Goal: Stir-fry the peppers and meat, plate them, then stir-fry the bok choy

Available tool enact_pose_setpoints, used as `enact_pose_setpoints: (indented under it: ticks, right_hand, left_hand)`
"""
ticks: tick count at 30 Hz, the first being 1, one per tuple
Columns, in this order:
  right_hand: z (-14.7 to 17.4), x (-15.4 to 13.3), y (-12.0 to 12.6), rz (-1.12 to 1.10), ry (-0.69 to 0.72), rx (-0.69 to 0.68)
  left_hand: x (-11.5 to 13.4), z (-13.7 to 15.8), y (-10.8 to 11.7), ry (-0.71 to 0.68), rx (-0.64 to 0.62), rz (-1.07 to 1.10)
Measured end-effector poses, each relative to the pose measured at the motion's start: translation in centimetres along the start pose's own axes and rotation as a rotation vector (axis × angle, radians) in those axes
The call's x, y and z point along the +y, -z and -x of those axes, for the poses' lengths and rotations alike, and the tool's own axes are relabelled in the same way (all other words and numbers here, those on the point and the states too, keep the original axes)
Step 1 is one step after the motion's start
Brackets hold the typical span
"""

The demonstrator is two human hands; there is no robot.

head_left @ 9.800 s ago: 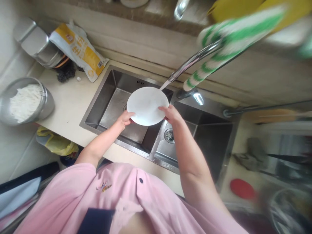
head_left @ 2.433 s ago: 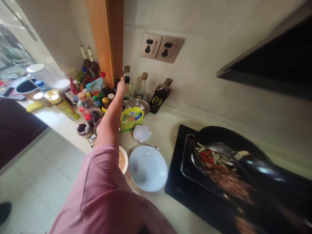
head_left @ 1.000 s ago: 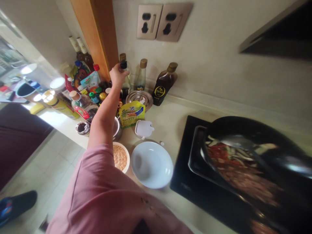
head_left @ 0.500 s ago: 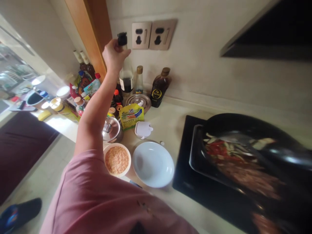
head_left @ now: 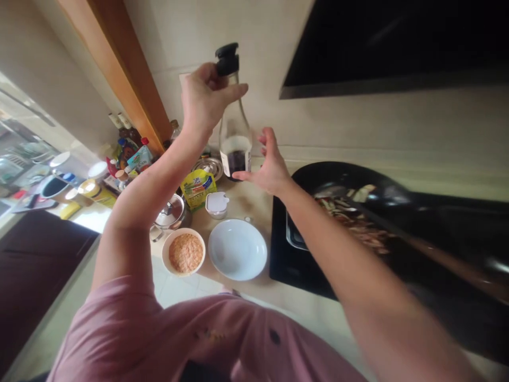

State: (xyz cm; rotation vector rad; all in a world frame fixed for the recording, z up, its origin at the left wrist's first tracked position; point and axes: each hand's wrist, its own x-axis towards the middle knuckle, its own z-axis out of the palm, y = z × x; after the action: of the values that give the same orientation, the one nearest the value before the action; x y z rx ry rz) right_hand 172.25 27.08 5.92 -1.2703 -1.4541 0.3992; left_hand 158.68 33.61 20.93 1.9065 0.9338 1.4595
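Observation:
My left hand (head_left: 212,95) grips the neck of a clear glass bottle (head_left: 235,127), just below its black flip cap (head_left: 228,59). Dark liquid, likely soy sauce, fills only the lower part, behind a white label. Beside the bottle's base is my right hand (head_left: 268,167), fingers spread and curved, its thumb overlapping the bottom of the label. Whether that thumb touches the glass I cannot tell. Below the hands stand a pale blue plate (head_left: 237,249), a small white lidded box (head_left: 217,203) and a yellow pouch (head_left: 198,187).
At right a black wok (head_left: 318,172) with sliced food and a long-handled spatula (head_left: 397,228) sits on the black stove, under a dark range hood (head_left: 382,48). A bowl of pinkish-tan food (head_left: 185,252) and a lidded steel pot (head_left: 172,211) stand left. Several seasoning bottles crowd the corner.
My left hand has brought the bottle right and nearer, away from the wall sockets. My right hand has come up from the lower right to the bottle's base.

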Motion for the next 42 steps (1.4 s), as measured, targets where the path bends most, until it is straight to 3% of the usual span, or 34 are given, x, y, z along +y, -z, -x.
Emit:
enact_pose_setpoints:
  ticks: [3,5,8,12,15,19,21,24,33,36,42]
  right_hand:
    - [1.1,-0.2,0.2,-0.198,-0.015,-0.006]
    - [2.4,-0.6,1.1,-0.363,-0.035,-0.085]
    - [3.8,-1.5,2.2,-0.69,-0.114,-0.35]
    - [5.0,-2.0,2.3,-1.013,-0.2,-0.775]
    - [6.0,-1.8,1.5,-1.16,-0.134,-0.951]
    - [6.7,-1.2,0.5,-1.184,-0.112,-1.106]
    - [6.7,-1.2,0.3,-1.18,-0.123,-1.087]
    - [6.1,-1.7,0.6,-1.113,-0.166,-1.002]
    - [5.2,-4.0,1.9,-0.774,-0.173,-0.612]
    - [5.6,-4.3,1.7,-0.81,-0.204,-0.579]
    - [6.6,-4.1,1.1,-0.845,-0.261,-0.597]
  left_hand:
    - [2.2,2.4,-1.1,-0.04,0.004,0.034]
    - [3.2,3.5,-1.4,-0.052,0.005,0.022]
    - [4.3,4.7,-1.4,-0.072,-0.124,0.095]
    - [5.8,6.4,-1.1,0.001,-0.374,0.399]
    - [7.5,7.7,-0.8,0.098,-0.387,0.474]
    - [9.7,9.0,-0.3,0.197,-0.422,0.527]
    - [10.5,9.5,-0.1,0.266,-0.408,0.568]
    - [11.1,9.9,0.2,0.297,-0.278,0.567]
    - [8.2,8.1,0.2,0.104,0.036,0.391]
    - [7.1,7.6,-0.1,0.092,0.046,0.312]
    - [6.4,8.6,-0.4,0.114,-0.067,0.204]
